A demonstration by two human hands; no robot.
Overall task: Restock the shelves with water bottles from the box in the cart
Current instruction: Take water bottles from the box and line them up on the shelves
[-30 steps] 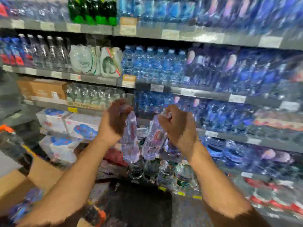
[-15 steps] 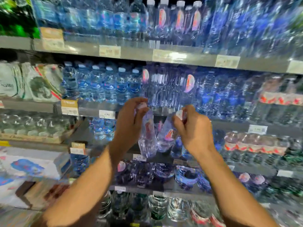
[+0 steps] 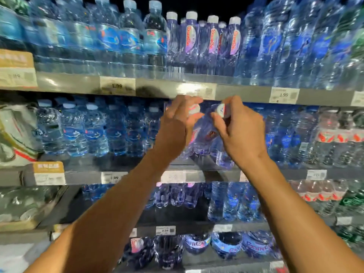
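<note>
Since the earlier frame you have lifted both bottles from the lower shelves to the second shelf from the top, and your view has tilted up with them; the cart and its box are out of sight now.

Your left hand [image 3: 177, 123] pinches the neck of the left bottle [image 3: 192, 138] just under its white cap, thumb and fingers curled round it. Your right hand [image 3: 241, 133] grips the right bottle [image 3: 221, 156] the same way, fingertips closed on the cap. Both bottles hang below your hands, long axes near upright and tipped a little, tops toward you and bases toward the shelf [image 3: 149, 164]. The two caps sit close together, just under the price rail [image 3: 236, 93] of the shelf above.

What the next move seems to turn on is the gap: a dark, open stretch of shelf lies directly beyond and below the bases, between the blue-labelled bottles [image 3: 94, 133] on the left and the blue-wrapped ones to the right. The bases look near the deck but I cannot tell whether they touch it. Both hands are about equally near; the left bottle is closer to the standing row.

The top shelf holds purple bottles [image 3: 211, 42] with a pink oval label whose script is too blurred to read surely. Price tags read 1.99 [image 3: 284, 94] on the right and, less clearly, 1.99 toward the left. Lower tags are blurred.
</note>
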